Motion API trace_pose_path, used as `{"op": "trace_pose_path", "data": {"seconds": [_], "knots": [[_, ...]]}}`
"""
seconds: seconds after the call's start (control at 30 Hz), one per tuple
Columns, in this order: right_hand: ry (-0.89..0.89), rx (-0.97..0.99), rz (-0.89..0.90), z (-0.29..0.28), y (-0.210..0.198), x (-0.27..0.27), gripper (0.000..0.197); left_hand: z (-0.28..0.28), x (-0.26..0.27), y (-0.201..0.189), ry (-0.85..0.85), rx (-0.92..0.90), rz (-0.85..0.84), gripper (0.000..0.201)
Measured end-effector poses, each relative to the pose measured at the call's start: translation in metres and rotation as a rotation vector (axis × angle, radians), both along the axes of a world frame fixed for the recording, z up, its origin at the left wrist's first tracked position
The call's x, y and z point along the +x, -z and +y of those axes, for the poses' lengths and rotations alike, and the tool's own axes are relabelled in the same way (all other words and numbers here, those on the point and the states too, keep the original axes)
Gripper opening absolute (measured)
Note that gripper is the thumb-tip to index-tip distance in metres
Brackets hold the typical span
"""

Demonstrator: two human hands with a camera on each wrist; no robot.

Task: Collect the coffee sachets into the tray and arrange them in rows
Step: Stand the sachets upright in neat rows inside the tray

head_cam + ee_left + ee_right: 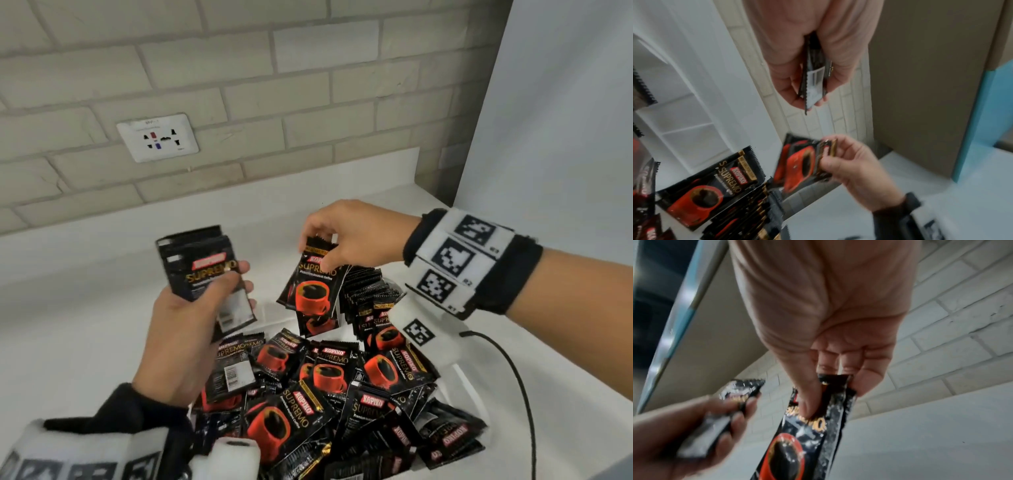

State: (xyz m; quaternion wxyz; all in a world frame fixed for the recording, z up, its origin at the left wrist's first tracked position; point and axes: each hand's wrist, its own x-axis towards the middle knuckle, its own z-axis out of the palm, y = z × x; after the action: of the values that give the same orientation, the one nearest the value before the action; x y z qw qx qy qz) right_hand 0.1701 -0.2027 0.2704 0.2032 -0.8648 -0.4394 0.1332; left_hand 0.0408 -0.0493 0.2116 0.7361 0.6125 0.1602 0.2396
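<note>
White counter (85,308): left hand (191,329) grips upright sachet stack (205,274); right hand (349,236) pinches sachets (308,291) hanging lengthwise down.

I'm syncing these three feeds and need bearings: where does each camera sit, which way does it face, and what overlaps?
Head: worn on the head, looking forward and down at the loose sachets on the white counter; shows the left hand gripping a stack of sachets and the right hand.
Left wrist: looks along the left palm to its stack; the right hand shows below.
Right wrist: looks along the right hand pinching a held sachet.
Shared: both wrist views catch the other hand and the brick wall.
</note>
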Motion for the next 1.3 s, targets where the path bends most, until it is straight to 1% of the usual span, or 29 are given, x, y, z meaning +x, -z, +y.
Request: {"op": "trace_pose_path", "data": {"seconds": [0.07, 0.17, 0.27, 0.4, 0.53, 0.7, 0.83, 0.9, 0.93, 0.97, 1.03, 1.1, 1.2, 1.23, 1.3], "knots": [[-0.012, -0.132, -0.063, 0.009, 0.011, 0.002, 0.032, 0.007, -0.002, -0.003, -0.019, -0.055, -0.014, 0.013], [-0.075, -0.305, -0.198, 0.027, 0.030, 0.000, 0.029, 0.009, -0.004, -0.005, -0.005, -0.069, -0.021, 0.013], [-0.157, -0.418, -0.323, 0.041, 0.047, -0.002, 0.025, 0.005, -0.004, -0.004, 0.027, -0.068, -0.020, 0.013], [-0.213, -0.538, -0.412, 0.051, 0.058, -0.005, 0.027, 0.004, -0.005, -0.003, 0.051, -0.057, -0.010, 0.014], [-0.233, -0.580, -0.495, 0.053, 0.065, -0.003, 0.024, 0.006, -0.003, -0.003, 0.063, -0.082, 0.015, 0.013], [-0.212, -0.528, -0.494, 0.049, 0.069, 0.004, 0.028, 0.005, 0.001, 0.001, 0.082, -0.147, 0.059, 0.012], [-0.135, -0.439, -0.409, 0.047, 0.056, 0.011, 0.036, 0.005, 0.006, 0.004, 0.119, -0.324, 0.102, 0.022], [-0.056, -0.329, -0.346, 0.043, 0.042, 0.012, 0.034, 0.004, 0.007, 0.006, 0.147, -0.415, 0.111, 0.028], [-0.013, -0.253, -0.299, 0.041, 0.034, 0.011, 0.032, 0.004, 0.007, 0.007, 0.157, -0.429, 0.119, 0.029], [0.026, -0.175, -0.237, 0.037, 0.026, 0.008, 0.028, 0.002, 0.007, 0.007, 0.164, -0.417, 0.132, 0.030], [0.082, -0.051, -0.056, 0.029, 0.017, 0.002, 0.026, -0.001, 0.008, 0.008, 0.163, -0.359, 0.149, 0.026], [0.095, -0.004, 0.139, 0.020, 0.014, -0.007, 0.032, -0.006, 0.009, 0.008, 0.146, -0.321, 0.143, 0.019], [0.124, 0.081, 0.378, 0.009, 0.023, -0.020, 0.036, -0.016, 0.009, 0.005, 0.149, -0.282, 0.113, 0.012], [0.143, 0.140, 0.452, 0.006, 0.027, -0.024, 0.035, -0.019, 0.009, 0.004, 0.158, -0.260, 0.107, 0.012], [0.177, 0.262, 0.583, 0.001, 0.035, -0.029, 0.028, -0.026, 0.008, 0.005, 0.170, -0.203, 0.106, 0.021]]}}
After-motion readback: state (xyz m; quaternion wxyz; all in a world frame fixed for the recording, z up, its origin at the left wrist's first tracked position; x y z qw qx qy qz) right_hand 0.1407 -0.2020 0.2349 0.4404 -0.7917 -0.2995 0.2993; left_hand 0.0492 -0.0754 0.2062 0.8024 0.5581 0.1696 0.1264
